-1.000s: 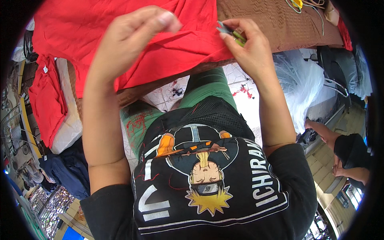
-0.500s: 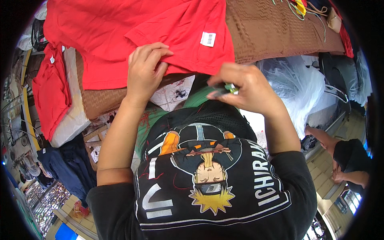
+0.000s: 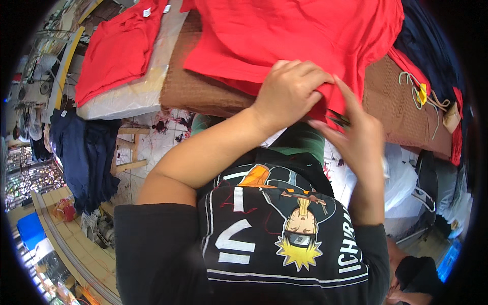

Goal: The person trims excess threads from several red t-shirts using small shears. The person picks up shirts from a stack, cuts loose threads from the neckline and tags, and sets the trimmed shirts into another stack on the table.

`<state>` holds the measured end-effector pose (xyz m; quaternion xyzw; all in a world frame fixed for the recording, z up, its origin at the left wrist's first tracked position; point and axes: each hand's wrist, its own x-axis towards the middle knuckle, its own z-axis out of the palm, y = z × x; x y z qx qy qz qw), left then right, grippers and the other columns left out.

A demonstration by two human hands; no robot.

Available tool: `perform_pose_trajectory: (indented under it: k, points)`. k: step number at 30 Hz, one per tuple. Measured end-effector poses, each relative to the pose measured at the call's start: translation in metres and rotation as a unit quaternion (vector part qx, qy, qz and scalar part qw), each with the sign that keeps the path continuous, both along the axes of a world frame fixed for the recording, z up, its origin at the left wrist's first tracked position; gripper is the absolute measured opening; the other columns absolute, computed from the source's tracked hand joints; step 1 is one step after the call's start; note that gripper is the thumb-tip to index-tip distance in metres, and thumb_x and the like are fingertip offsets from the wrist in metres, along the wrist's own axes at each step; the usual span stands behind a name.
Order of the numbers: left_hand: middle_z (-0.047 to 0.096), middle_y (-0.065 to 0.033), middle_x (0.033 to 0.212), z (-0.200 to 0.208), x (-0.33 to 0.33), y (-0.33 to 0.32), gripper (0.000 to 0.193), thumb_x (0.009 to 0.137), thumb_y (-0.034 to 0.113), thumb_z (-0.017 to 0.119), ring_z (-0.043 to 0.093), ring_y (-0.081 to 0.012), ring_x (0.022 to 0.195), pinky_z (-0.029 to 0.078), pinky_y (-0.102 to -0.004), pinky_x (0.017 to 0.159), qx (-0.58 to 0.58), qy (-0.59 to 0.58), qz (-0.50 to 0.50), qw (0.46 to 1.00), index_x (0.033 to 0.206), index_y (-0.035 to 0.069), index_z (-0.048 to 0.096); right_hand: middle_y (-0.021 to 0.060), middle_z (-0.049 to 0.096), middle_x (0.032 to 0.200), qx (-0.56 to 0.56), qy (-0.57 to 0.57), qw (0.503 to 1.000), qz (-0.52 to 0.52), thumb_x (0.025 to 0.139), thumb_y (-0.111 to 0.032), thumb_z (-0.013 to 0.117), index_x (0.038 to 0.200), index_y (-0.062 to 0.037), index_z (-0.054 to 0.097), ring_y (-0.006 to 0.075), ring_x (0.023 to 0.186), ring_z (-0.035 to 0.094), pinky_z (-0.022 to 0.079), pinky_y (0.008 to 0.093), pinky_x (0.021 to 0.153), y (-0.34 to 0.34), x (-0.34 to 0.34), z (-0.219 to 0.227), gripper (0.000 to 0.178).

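Note:
A red garment [image 3: 305, 35] lies spread over a brown woven mat [image 3: 213, 91] on the table in front of me. My left hand [image 3: 290, 89] is closed on the garment's near edge and bunches the cloth. Right beside it, my right hand [image 3: 356, 140] touches the same edge with its fingers stretched forward. It holds small dark thread snips [image 3: 338, 120], whose tips point at the cloth. The right hand is a little blurred. My black printed shirt fills the lower part of the view.
A second red garment [image 3: 122, 51] lies on a white slab [image 3: 127, 101] at the left. Dark blue clothes [image 3: 81, 147] hang below it. A yellow-handled tool with a cord [image 3: 419, 94] rests on the mat at the right. Plastic bags [image 3: 406, 178] and another person [image 3: 417, 274] are at lower right.
My left hand slid to the garment's near edge and closed on it. My right hand rose with the snips to meet that edge. The view shifted, so the table now sits closer.

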<state>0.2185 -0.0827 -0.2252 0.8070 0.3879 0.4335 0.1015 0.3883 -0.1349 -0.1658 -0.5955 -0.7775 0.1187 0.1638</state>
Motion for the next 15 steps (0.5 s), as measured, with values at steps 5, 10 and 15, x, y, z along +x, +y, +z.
perform_pose_trajectory:
  k: [5, 10, 15]
  points:
    - [0.063, -0.001, 0.108, -0.011, -0.049, 0.013, 0.05, 0.059, -0.002, 0.066, 0.055, -0.023, 0.108, 0.035, -0.0403, 0.095, 0.095, 0.058, 0.148, 0.983, 0.105, 0.017, 0.064, 0.0024, 0.062, 0.082, 0.055, 0.345, 0.935, -0.068, 0.078, 0.012, 0.058, 0.104, -0.0025, 0.065, 0.0074, 0.072, 0.06, 0.048, 0.024, 0.064, 0.019, 0.018, -0.009, 0.03]
    - [0.063, -0.0066, 0.103, -0.041, -0.126, 0.031, 0.041, 0.063, -0.013, 0.054, 0.06, -0.0246, 0.1, 0.047, -0.0356, 0.086, 0.052, -0.029, 0.252, 0.966, 0.098, 0.009, 0.063, 0.0057, 0.065, 0.102, 0.219, 0.311, 0.92, -0.098, 0.081, 0.016, 0.052, 0.109, 0.0037, 0.063, 0.011, 0.096, 0.06, 0.046, 0.0251, 0.088, 0.012, 0.095, 0.008, 0.032]
    - [0.064, -0.0034, 0.092, -0.022, -0.142, -0.01, 0.034, 0.06, -0.01, 0.06, 0.06, -0.0234, 0.088, 0.045, -0.0349, 0.078, 0.125, -0.011, 0.184, 0.975, 0.086, 0.011, 0.064, 0.0071, 0.064, 0.1, 0.284, 0.11, 0.945, -0.122, 0.08, 0.015, 0.054, 0.104, -0.0003, 0.066, 0.0165, 0.097, 0.059, 0.045, 0.027, 0.087, 0.016, 0.114, -0.022, 0.031]
